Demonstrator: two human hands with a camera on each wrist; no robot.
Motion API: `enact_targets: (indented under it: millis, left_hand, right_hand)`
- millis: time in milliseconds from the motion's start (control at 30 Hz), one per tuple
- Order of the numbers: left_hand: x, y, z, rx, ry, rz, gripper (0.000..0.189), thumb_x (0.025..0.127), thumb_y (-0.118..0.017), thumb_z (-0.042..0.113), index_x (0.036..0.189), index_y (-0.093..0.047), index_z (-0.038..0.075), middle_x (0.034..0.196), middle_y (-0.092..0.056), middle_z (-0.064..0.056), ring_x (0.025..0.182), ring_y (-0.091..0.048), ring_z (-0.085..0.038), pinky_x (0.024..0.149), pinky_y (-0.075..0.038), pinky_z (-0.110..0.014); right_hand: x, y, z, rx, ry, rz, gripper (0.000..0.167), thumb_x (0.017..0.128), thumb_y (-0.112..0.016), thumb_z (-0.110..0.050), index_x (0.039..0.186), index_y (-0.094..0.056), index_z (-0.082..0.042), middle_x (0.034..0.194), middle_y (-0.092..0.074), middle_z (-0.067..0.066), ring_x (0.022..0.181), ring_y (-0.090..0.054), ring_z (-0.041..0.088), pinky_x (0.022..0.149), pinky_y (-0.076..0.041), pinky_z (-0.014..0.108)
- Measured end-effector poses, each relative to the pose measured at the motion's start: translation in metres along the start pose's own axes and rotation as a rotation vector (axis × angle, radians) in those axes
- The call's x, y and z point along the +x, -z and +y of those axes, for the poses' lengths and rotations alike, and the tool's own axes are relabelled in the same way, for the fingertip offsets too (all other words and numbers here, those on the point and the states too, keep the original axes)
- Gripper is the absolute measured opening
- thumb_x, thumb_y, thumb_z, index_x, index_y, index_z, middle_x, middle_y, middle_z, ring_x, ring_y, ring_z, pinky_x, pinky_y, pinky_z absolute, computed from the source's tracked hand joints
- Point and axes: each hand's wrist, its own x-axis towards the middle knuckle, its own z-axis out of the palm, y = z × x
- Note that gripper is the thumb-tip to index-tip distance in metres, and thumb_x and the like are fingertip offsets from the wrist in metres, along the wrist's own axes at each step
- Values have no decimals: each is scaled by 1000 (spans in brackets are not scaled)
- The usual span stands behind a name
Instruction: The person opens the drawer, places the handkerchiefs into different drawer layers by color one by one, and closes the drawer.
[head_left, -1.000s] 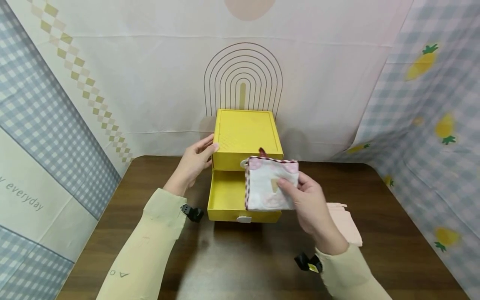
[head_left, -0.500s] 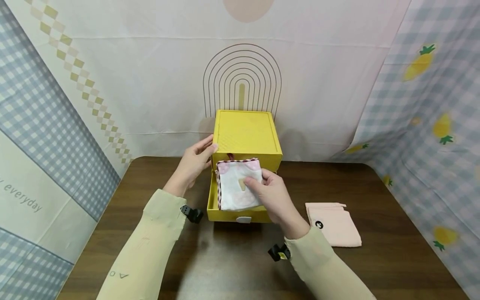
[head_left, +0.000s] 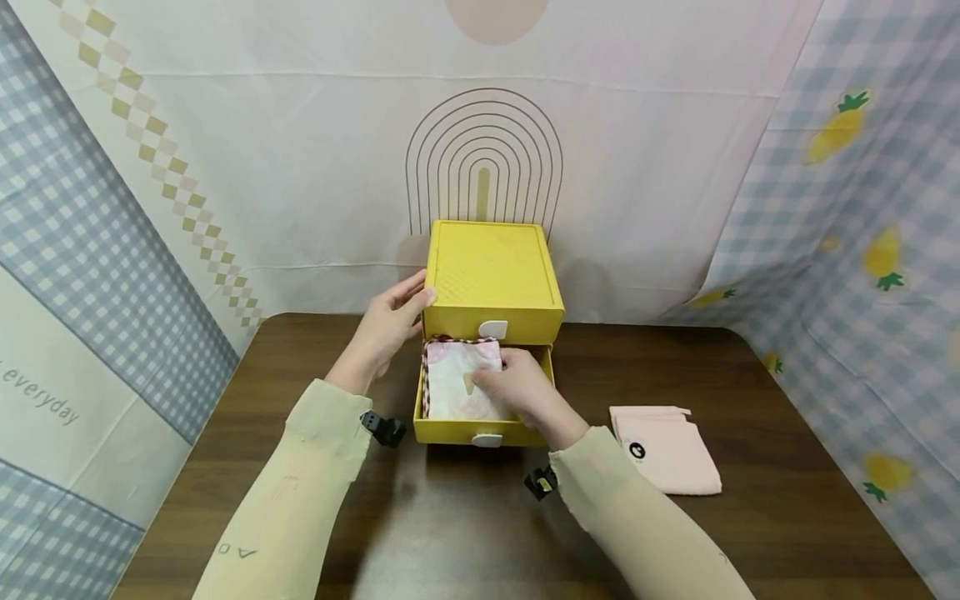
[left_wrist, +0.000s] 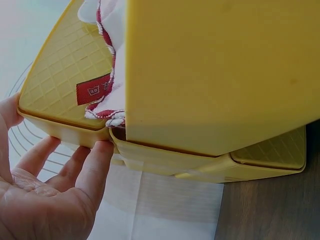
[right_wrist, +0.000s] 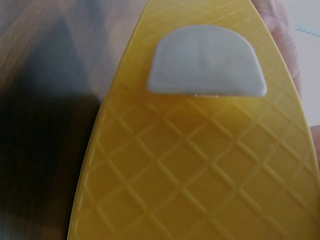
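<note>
A small yellow drawer cabinet [head_left: 495, 262] stands on the table with a lower drawer [head_left: 450, 430] pulled out. My right hand [head_left: 525, 390] is over that drawer, thumb and fingers pinching a folded white-and-pink small towel [head_left: 457, 379] with red-checked trim. The towel lies across the drawer's opening, its left edge by the left wall. In the left wrist view its red label [left_wrist: 93, 90] overlaps the upper drawer's front. My left hand [head_left: 382, 329] touches the cabinet's left side with its fingertips, thumb at the top front corner. The right wrist view shows mainly a drawer front with a white handle [right_wrist: 207, 62].
A folded pink towel [head_left: 667, 450] with a round black mark lies on the brown wooden table [head_left: 465, 525], right of the cabinet. A patterned cloth backdrop [head_left: 300, 167] hangs behind, with checked cloth at both sides. Another drawer front [left_wrist: 275, 150] sits below the pulled-out one.
My right hand has carried the small towel left and then down into the pulled-out drawer. This uncovers the upper handle and the pink towel. My left hand has stayed at the cabinet.
</note>
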Motion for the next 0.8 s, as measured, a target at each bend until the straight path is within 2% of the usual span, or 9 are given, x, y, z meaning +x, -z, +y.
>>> enact_targets:
  millis: [100, 300, 400, 500, 633, 733, 800]
  left_hand:
    - [0, 0, 0, -5, 4, -2, 51, 93, -63, 44, 141, -49, 37, 146, -44, 3, 131, -44, -19, 105, -39, -47]
    - [0, 1, -1, 1, 1, -11, 52, 93, -63, 44, 142, -48, 37, 146, -43, 3, 131, -43, -19, 105, -39, -47]
    - [0, 1, -1, 7, 2, -4, 52, 93, -62, 45, 142, -48, 38, 146, -43, 3, 131, -44, -18, 105, -40, -46]
    - [1, 0, -1, 7, 6, -3, 51, 93, -63, 45, 141, -48, 39, 145, -44, 3, 130, -44, -18, 105, -40, -46]
    - [1, -1, -1, 6, 2, -2, 52, 91, -64, 47, 141, -49, 40, 144, -45, 4, 130, -44, -18, 105, -39, -48]
    - [0, -1, -2, 14, -5, 1, 53, 91, -64, 48, 141, -49, 40, 145, -45, 4, 130, -44, -18, 104, -40, -47]
    - [0, -1, -2, 21, -8, 2, 53, 91, -64, 48, 141, -48, 40, 145, -44, 4, 130, -45, -18, 104, -41, -46]
  right_hand:
    - [2, 1, 2, -34, -6, -8, 18, 87, -70, -12, 101, -68, -2, 89, -65, 9, 65, -59, 17, 55, -51, 27]
    - [5, 9, 6, -202, 38, -4, 12, 87, -69, -12, 95, -68, -4, 85, -64, 8, 63, -56, 18, 53, -48, 27]
    - [6, 12, 8, -244, 32, -12, 13, 87, -69, -14, 94, -67, -4, 86, -64, 8, 66, -58, 19, 56, -49, 28]
    - [5, 14, 8, -280, 19, -2, 19, 87, -69, -17, 98, -66, -3, 90, -64, 10, 70, -59, 20, 59, -51, 29]
    - [0, 17, 4, -410, 43, 42, 32, 88, -67, -22, 112, -64, 0, 100, -63, 10, 79, -57, 22, 67, -50, 31]
    - [-5, 20, 0, -505, 61, 74, 33, 90, -65, -24, 113, -63, -1, 98, -62, 9, 81, -55, 22, 70, -47, 32]
    - [-9, 22, -2, -530, 69, 96, 30, 91, -65, -25, 111, -63, -3, 94, -62, 7, 81, -55, 22, 71, -47, 33]
